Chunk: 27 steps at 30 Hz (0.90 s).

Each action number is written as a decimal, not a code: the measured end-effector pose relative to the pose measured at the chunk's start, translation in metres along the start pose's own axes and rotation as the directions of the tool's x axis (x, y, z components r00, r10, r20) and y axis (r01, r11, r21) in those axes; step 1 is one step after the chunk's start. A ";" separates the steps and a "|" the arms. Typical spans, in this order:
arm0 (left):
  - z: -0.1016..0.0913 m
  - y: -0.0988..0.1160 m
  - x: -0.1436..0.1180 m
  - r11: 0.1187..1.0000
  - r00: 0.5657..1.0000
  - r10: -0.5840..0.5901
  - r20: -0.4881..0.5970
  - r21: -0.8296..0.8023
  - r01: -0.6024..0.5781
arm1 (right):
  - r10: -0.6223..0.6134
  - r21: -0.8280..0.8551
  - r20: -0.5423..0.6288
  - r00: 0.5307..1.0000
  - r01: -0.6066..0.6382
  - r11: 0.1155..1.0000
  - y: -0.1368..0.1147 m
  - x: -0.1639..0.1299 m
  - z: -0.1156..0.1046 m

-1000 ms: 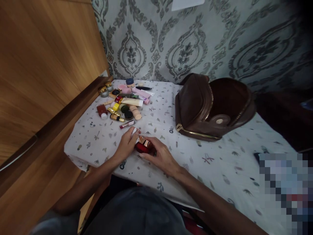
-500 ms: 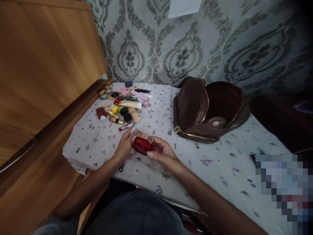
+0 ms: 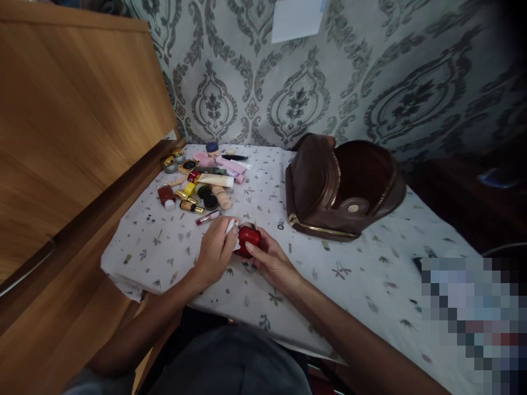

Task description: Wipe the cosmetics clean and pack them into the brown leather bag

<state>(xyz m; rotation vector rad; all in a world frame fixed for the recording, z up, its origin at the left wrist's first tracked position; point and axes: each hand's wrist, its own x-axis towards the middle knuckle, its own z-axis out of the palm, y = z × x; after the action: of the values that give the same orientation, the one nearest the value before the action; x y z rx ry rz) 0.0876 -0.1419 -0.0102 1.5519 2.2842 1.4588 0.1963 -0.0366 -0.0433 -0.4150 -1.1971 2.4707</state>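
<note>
1. Fingers of the right hand (image 3: 269,260) curled around a red bottle (image 3: 248,240), held just above the worktop (image 3: 354,285) near its front edge.
2. Her left hand (image 3: 214,251) pinched a white wipe (image 3: 231,227) against the bottle's side.
3. Both hands hid much of the bottle; its gold cap barely showed.
4. No label could be read, nor any on the cosmetics (image 3: 201,181) heaped beside the open brown bag (image 3: 341,189).

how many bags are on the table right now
1: a brown leather bag, lying unzipped and open on the table by the wall, right of the cosmetics pile.
</note>
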 end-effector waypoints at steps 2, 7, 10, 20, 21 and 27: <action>0.003 0.002 -0.002 0.981 0.989 0.144 0.015 0.125 -0.145 | 0.002 0.054 -0.030 1.000 -0.001 0.999 0.000 0.001 -0.001; 0.013 -0.001 -0.007 0.873 0.904 0.419 0.082 0.238 -0.426 | 0.064 0.248 -0.059 0.996 -0.047 0.968 -0.006 0.002 -0.002; 0.016 -0.004 -0.009 0.843 0.866 0.497 0.062 0.200 -0.499 | 0.115 0.362 -0.032 0.993 -0.096 0.927 -0.010 0.002 -0.002; 0.013 -0.003 -0.002 0.951 0.955 0.293 -0.040 0.118 -0.287 | 0.196 0.504 0.053 0.979 -0.195 0.841 -0.009 -0.001 -0.004; 0.015 -0.003 -0.003 0.946 0.952 0.303 -0.039 0.133 -0.295 | 0.186 0.521 0.033 0.982 -0.175 0.835 -0.010 0.000 -0.004; 0.026 -0.002 -0.015 0.851 0.880 0.471 0.056 0.234 -0.470 | 0.126 0.554 -0.037 0.991 -0.084 0.828 -0.018 0.004 -0.010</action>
<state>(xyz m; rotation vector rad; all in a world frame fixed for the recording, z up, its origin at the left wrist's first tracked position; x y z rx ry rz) 0.1061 -0.1354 -0.0323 2.3178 2.2515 1.2838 0.2000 -0.0177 -0.0357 -0.4035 -0.3905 2.7161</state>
